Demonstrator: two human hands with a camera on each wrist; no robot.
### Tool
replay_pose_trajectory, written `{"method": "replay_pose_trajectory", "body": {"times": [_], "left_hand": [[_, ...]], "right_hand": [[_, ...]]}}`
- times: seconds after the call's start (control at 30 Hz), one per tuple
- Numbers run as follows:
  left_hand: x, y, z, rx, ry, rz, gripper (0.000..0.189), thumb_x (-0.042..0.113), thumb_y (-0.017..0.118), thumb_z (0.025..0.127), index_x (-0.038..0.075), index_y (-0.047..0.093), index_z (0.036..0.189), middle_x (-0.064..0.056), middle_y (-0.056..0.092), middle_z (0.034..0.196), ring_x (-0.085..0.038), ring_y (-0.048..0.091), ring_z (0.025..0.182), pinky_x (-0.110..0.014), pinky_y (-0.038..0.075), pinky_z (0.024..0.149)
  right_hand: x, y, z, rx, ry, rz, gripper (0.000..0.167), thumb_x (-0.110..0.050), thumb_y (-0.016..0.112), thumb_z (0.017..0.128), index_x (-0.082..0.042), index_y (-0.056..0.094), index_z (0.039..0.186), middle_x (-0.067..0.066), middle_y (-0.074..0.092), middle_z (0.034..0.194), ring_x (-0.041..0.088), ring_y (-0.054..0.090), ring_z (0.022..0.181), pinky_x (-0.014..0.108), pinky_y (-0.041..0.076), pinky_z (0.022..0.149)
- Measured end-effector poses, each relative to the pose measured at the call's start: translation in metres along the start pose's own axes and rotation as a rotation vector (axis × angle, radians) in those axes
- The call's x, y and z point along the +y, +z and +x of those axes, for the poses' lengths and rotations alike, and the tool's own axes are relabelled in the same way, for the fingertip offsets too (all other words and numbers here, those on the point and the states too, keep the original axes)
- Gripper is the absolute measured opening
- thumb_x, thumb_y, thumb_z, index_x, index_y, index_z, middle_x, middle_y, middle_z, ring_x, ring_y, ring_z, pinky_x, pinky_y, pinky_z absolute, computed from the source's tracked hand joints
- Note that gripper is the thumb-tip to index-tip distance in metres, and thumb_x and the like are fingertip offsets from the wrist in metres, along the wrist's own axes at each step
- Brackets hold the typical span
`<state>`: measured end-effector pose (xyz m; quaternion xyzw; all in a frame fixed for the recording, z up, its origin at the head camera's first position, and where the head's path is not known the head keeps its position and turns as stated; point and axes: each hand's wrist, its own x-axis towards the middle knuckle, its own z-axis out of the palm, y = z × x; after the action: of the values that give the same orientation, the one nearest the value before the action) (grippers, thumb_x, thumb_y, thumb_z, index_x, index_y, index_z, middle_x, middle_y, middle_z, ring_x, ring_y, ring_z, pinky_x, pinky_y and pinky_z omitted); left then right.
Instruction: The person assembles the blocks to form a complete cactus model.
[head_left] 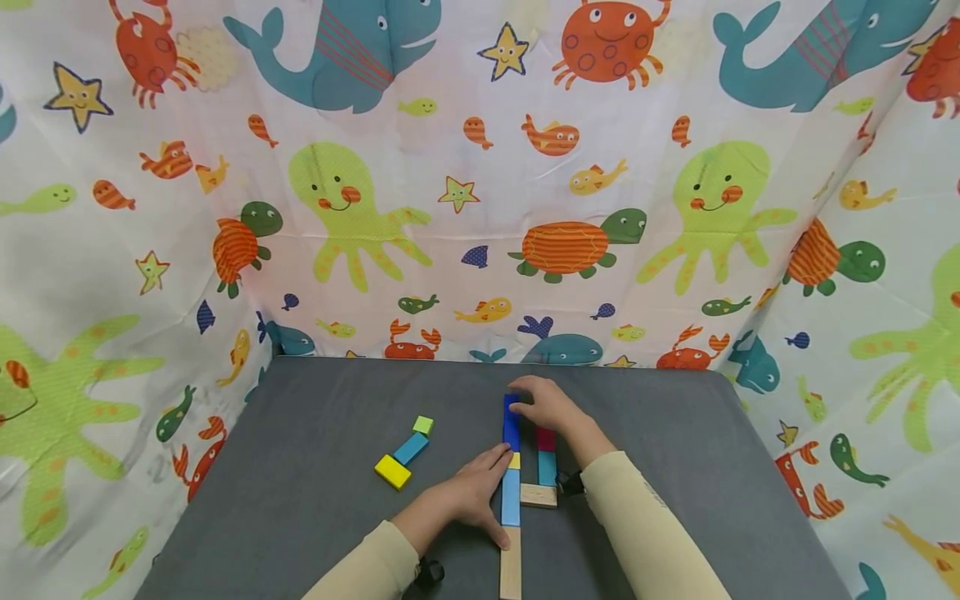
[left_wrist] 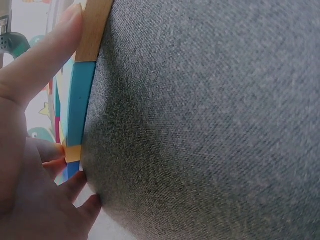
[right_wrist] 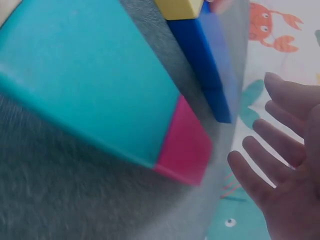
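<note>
Apparently well along: block row (head_left: 511, 500) laid end to end on the surface (head_left: 300, 508), short branch (head_left: 547, 468) beside it; three blocks (head_left: 410, 448) sit apart, not joined in. Left hand (head_left: 471, 490): fingers extended, thumb on wooden block (head_left: 510, 573). Right hand (head_left: 553, 410): fingers spread near far end of dark-blue block (head_left: 512, 429), gripping nothing.

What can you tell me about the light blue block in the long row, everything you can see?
The light blue block is a plain, smooth-looking rectangular bar, possibly painted wood. It lies lengthwise on the gray table, one end meeting the wooden block, the other the small yellow block. The left hand spans its left side; whether it touches isn't clear.
</note>
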<state>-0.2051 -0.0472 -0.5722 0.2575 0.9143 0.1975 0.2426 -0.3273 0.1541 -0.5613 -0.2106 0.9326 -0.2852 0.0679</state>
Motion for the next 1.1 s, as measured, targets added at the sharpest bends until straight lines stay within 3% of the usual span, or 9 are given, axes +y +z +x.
{"method": "replay_pose_trajectory", "body": {"times": [0.3, 0.47, 1.1], "left_hand": [[-0.002, 0.001, -0.001, 0.020, 0.012, 0.041, 0.138, 0.066, 0.090, 0.058, 0.017, 0.015, 0.163, -0.002, 0.009, 0.171, -0.025, 0.017, 0.156, -0.050, 0.028, 0.122], [-0.001, 0.001, -0.002, 0.017, 0.015, 0.028, 0.138, 0.066, 0.090, 0.058, 0.017, 0.014, 0.164, -0.002, 0.009, 0.171, -0.026, 0.017, 0.156, -0.051, 0.028, 0.122], [0.000, 0.000, -0.003, 0.015, 0.018, 0.024, 0.139, 0.067, 0.089, 0.058, 0.018, 0.013, 0.164, -0.001, 0.009, 0.171, -0.026, 0.017, 0.156, -0.051, 0.027, 0.122]], "right_hand": [[0.003, -0.015, -0.021, 0.065, -0.038, -0.048, 0.045, -0.025, 0.070, 0.096, -0.008, 0.063, 0.137, 0.014, 0.059, 0.143, 0.035, 0.053, 0.135, 0.054, 0.043, 0.111], [0.003, -0.020, -0.038, 0.100, -0.023, -0.008, 0.044, -0.024, 0.072, 0.095, -0.008, 0.063, 0.136, 0.014, 0.059, 0.142, 0.035, 0.053, 0.135, 0.055, 0.042, 0.111], [0.024, -0.020, -0.086, 0.180, 0.018, -0.051, 0.046, -0.017, 0.076, 0.090, -0.004, 0.064, 0.133, 0.016, 0.062, 0.136, 0.037, 0.057, 0.128, 0.056, 0.047, 0.105]]}}
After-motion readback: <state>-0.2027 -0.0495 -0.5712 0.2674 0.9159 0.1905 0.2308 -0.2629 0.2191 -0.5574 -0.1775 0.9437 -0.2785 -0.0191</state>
